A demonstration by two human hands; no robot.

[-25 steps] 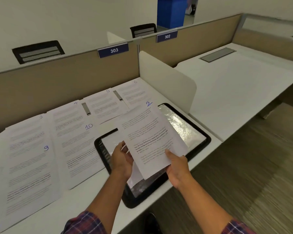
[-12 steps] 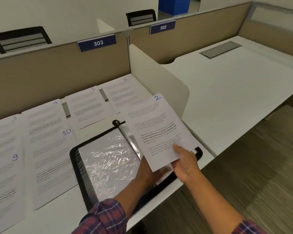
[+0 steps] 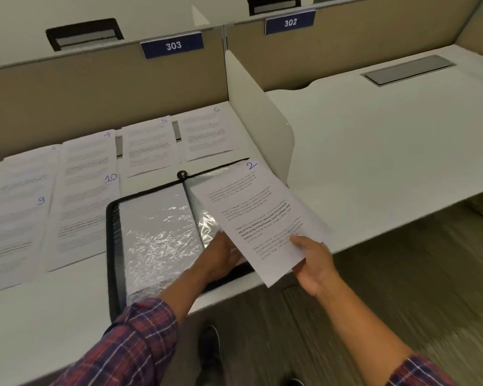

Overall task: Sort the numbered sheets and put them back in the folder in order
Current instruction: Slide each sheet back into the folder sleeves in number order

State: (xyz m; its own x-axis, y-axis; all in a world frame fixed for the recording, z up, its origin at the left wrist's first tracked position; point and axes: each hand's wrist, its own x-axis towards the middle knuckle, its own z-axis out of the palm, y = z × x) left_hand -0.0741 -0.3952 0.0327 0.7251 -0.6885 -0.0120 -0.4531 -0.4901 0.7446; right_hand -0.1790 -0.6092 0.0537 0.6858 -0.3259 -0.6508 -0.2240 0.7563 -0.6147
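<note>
View from a head-worn camera, looking down at a white bench [image 3: 67, 302] in an office cubicle. A black folder [image 3: 112, 240] lay open at the centre, its crinkled clear plastic sleeves shining under the light. The sheet numbered 2 [image 3: 260, 218] was held tilted over the folder's right-hand page, its handwritten blue "2" at the far corner, toward 12 o'clock.

The right hand [image 3: 314, 263], at about 4 o'clock from the folder's spine, pinched the sheet's near right corner with the thumb on top. The left hand [image 3: 221, 257], in a red plaid sleeve [image 3: 134, 338], reached across the folder from 7 o'clock. Its fingers went under the sheet and were hidden there, so whether they gripped anything could not be told; they seemed to rest at the right-hand sleeve.

Other printed sheets lay flat on the bench around the folder. The sheet marked 10 [image 3: 81, 218] was just beside it at 9 o'clock, with the sheet marked 9 [image 3: 14, 218] further out. Toward 11 and 12 o'clock lay the sheets marked 4 [image 3: 88, 151], 5 [image 3: 148, 147] and 6 [image 3: 204, 132].

A white divider [image 3: 260, 112] stood at 1 o'clock, and a tan partition behind carried a blue sign reading 303 [image 3: 172, 45]
</note>
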